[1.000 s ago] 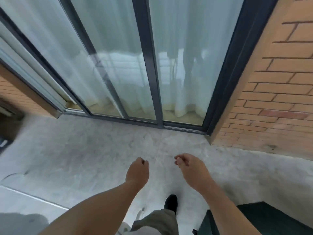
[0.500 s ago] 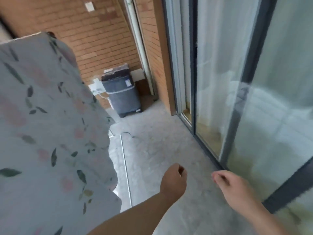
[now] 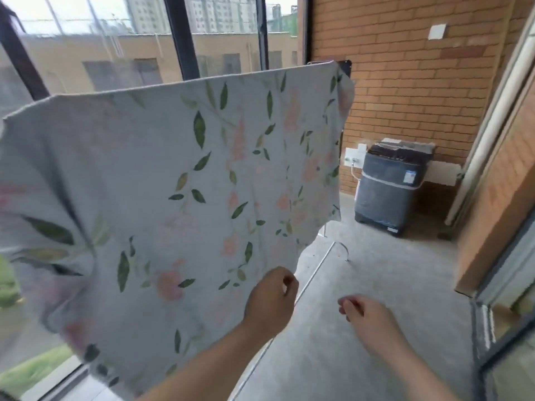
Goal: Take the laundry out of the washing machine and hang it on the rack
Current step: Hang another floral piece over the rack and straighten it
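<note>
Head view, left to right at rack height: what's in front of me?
floral sheet → washing machine → white pipe

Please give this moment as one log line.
left hand empty | right hand empty | floral sheet hanging | washing machine ahead

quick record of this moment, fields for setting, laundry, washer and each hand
setting: balcony with a brick wall and grey floor
laundry: floral sheet draped over the rack, hanging spread out
washer: dark washing machine against the brick wall, beyond the sheet's right edge
left hand: loosely curled, holds nothing, in front of the sheet's lower edge; contact unclear
right hand: loosely curled, holds nothing, over bare floor
</note>
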Available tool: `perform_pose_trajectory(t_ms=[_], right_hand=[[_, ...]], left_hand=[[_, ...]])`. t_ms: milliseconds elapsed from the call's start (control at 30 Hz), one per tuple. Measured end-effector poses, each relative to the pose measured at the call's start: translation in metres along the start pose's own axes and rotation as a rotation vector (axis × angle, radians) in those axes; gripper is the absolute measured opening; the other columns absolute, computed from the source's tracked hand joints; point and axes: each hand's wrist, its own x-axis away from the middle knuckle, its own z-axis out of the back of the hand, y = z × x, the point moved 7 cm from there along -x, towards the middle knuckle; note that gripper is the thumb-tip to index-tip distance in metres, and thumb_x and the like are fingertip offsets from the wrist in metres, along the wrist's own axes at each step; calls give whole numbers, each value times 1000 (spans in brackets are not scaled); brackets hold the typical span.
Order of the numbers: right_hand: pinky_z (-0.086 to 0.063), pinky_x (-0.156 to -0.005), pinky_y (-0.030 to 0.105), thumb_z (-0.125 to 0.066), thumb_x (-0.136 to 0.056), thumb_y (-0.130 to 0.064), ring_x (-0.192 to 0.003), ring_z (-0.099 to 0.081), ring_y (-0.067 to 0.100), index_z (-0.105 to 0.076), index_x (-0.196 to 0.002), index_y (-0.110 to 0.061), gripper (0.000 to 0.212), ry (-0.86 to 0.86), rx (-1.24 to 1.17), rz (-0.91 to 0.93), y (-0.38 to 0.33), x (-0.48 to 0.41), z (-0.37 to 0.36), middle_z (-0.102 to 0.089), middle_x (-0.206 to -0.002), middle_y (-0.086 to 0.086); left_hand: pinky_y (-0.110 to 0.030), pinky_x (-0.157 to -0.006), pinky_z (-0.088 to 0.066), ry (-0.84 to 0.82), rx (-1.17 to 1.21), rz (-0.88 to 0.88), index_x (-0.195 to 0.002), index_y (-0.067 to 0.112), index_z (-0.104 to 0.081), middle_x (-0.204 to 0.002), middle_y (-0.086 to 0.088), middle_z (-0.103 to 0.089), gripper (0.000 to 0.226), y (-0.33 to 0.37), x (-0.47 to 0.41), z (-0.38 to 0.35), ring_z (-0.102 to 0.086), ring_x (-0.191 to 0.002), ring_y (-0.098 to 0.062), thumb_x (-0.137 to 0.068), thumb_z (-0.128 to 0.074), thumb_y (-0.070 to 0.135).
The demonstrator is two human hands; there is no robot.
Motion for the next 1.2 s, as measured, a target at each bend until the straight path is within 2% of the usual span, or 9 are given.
perform_pose_trajectory(t_ms=[100, 300, 400, 633, 800, 867, 967, 1067, 1200], right_hand=[[-47, -71, 19, -56, -99, -27, -85, -67, 1, -65, -81, -38, 23, -86, 14, 140, -58, -42, -17, -72, -82, -20], [-48, -77, 29, -53, -101, -31, -91, -65, 18, -71, -99, -27, 18, -117, -19, 366, -176, -127, -30, -72, -94, -6], [-45, -75, 27, -53, -101, -31, -93, -62, 16, -71, -107, -23, 20, -53, -51, 438, -211, -171, -22, -70, -98, -6], [-43, -66, 21, -50, -103, -31, -87, -59, 10, -68, -110, -22, 22, -70, -71, 548, -247, -270, -4, -65, -93, -11], [-40, -61, 14, -48, -103, -36, -77, -55, 2, -62, -101, -27, 17, -94, -61, 684, -277, -350, 11, -59, -84, -18], [-39, -60, 14, -49, -103, -34, -76, -55, 3, -64, -99, -22, 20, -80, -44, 774, -292, -370, 17, -60, -84, -14], [-40, -67, 25, -49, -103, -30, -86, -56, 15, -67, -102, -16, 23, -62, -54, 916, -322, -399, 31, -63, -92, -2], [-39, -76, 25, -50, -102, -26, -93, -55, 18, -67, -104, -14, 21, -44, -118, 1042, -366, -410, 43, -62, -95, 2], [-43, -88, 32, -46, -101, -14, -103, -53, 28, -67, -107, -8, 23, 44, -132, 1208, -427, -412, 57, -65, -104, 12]], left_hand=[[-27, -69, -43, 107, -53, 1, -87, 31, -55, -85, 15, -57, 10, 4, -30, 46, -53, -74, -7, -97, -52, 34], [-29, -60, -43, 342, -174, -113, -92, 32, -54, -84, 17, -59, 6, 27, -110, 125, -52, -63, -4, -97, -53, 35], [-33, -62, -50, 424, -204, -189, -98, 29, -57, -90, 17, -57, 7, 39, -149, 145, -57, -68, -12, -98, -52, 33], [-29, -61, -45, 565, -312, -206, -94, 28, -56, -91, 15, -57, 3, 55, -233, 151, -55, -74, -13, -96, -54, 28], [-34, -76, -48, 709, -431, -198, -96, 17, -61, -100, 4, -64, 7, 78, -300, 151, -58, -92, -21, -95, -55, 21], [-35, -85, -46, 791, -483, -153, -97, 16, -62, -103, 2, -65, 9, 88, -316, 155, -55, -101, -23, -94, -55, 20], [-37, -95, -38, 898, -567, -69, -101, 15, -65, -110, 1, -64, 12, 107, -344, 164, -52, -110, -26, -92, -56, 19], [-36, -99, -34, 971, -658, 15, -106, 15, -66, -115, -1, -63, 17, 118, -363, 185, -51, -115, -26, -92, -57, 18], [-36, -104, -33, 950, -813, 93, -114, 15, -62, -124, -2, -58, 24, 117, -381, 221, -48, -120, -24, -94, -51, 23]])
